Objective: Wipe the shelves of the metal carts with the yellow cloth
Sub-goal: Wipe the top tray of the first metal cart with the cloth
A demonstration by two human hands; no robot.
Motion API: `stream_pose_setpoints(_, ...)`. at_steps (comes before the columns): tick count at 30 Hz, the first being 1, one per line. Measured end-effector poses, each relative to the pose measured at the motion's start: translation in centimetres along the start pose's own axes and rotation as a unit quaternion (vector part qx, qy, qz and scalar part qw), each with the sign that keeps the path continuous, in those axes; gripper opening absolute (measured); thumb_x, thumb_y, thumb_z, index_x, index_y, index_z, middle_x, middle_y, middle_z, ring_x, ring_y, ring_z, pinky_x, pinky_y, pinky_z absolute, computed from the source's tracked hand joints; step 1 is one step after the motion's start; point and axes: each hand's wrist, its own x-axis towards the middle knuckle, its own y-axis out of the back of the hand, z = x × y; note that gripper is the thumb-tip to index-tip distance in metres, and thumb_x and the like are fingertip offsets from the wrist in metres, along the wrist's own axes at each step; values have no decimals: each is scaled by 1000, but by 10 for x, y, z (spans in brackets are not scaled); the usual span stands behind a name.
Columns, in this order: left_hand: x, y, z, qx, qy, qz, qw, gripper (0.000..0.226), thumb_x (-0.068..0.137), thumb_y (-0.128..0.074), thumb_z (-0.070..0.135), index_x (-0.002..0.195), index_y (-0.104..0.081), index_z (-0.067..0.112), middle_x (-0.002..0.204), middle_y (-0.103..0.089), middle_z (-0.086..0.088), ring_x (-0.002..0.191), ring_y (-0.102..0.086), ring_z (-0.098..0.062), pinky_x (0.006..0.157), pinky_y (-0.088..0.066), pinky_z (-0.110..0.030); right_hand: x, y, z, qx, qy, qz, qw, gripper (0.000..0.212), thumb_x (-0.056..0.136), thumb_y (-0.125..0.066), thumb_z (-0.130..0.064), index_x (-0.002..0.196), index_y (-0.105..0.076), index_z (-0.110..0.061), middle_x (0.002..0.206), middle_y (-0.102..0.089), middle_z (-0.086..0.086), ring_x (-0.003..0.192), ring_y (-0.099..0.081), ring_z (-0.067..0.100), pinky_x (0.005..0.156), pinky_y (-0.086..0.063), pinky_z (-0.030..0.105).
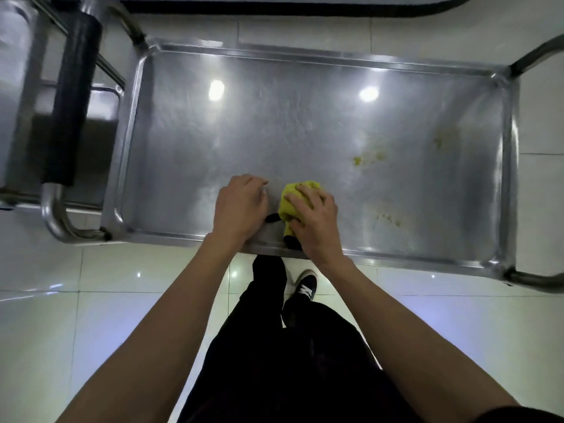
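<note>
Plainly two carts, one yellow cloth, two hands

shelf lies open (raised rim all round).

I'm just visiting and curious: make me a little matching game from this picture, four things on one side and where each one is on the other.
Things:
1. yellow cloth
2. left hand
3. yellowish stains
4. black handle

Places:
A. on the second cart, far left
B. under the right hand
C. right part of the shelf
D. resting on the shelf beside the cloth

Pairs: 1-B, 2-D, 3-C, 4-A
</note>
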Motion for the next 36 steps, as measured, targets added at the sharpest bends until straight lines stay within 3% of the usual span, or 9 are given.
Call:
stream_pose_setpoints(3, 36, 13, -5, -10, -17, -1, 1000, 32, 96, -52, 22, 124, -67, 16, 128, -65, -5, 123, -52, -27, 99, -45, -46, 35, 12, -6, 11, -39, -11, 999, 49, 75, -70, -12, 124, -66, -17, 137, -56, 7, 118, -49, 42, 95, -43, 52)
stream_pose_setpoints(11, 110, 31, 6, -6, -76, -35, 996, 38, 96, -51, 24, 132, -61, 18, 134, -60, -3, 127, -49, -27, 101, -44, -46, 124, 39, 2, 37, -110, 71, 991, 51, 78, -64, -11, 128, -63, -20, 140, -53, 3, 122, -46, 35, 102, -39, 48)
stream_pose_setpoints(22, 181, 26, 46, 28, -85, -32, 996, 43, 98, -49, 30, 137, -56, 14, 141, -56, -3, 132, -45, -27, 102, -42, -45, 235, 52, 65, 48, -110, 80, 990, 54, 82, -61, -14, 135, -57, -20, 144, -50, 1, 129, -44, 32, 105, -38, 43)
stream_pose_setpoints(26, 196, 21, 53, 28, -56, -11, 998, 41, 98, -48, 27, 135, -58, 13, 141, -56, -3, 131, -46, -26, 104, -42, -46, 263, 41, 79, -4, -92, 14, 996, 55, 90, -56, -22, 145, -45, -23, 152, -41, 0, 140, -33, 30, 109, -29, 44)
stream_pose_setpoints(30, 204, 14, 56, 12, -44, -13, 999, 40, 101, -46, 29, 136, -58, 14, 142, -55, -3, 133, -44, -24, 105, -42, -46, 270, 27, 87, -93, -49, -65, 992, 49, 103, -37, -35, 151, -35, -23, 162, -25, 0, 151, -13, 27, 119, -14, 47)
stream_pose_setpoints(36, 208, 5, 67, -9, -77, -30, 997, 40, 96, -54, 25, 133, -61, 14, 143, -51, -3, 134, -41, -25, 103, -42, -48, 268, 29, 90, -118, -55, -79, 988, 50, 102, -37, -32, 151, -34, -22, 160, -26, 1, 151, -12, 27, 120, -13, 46)
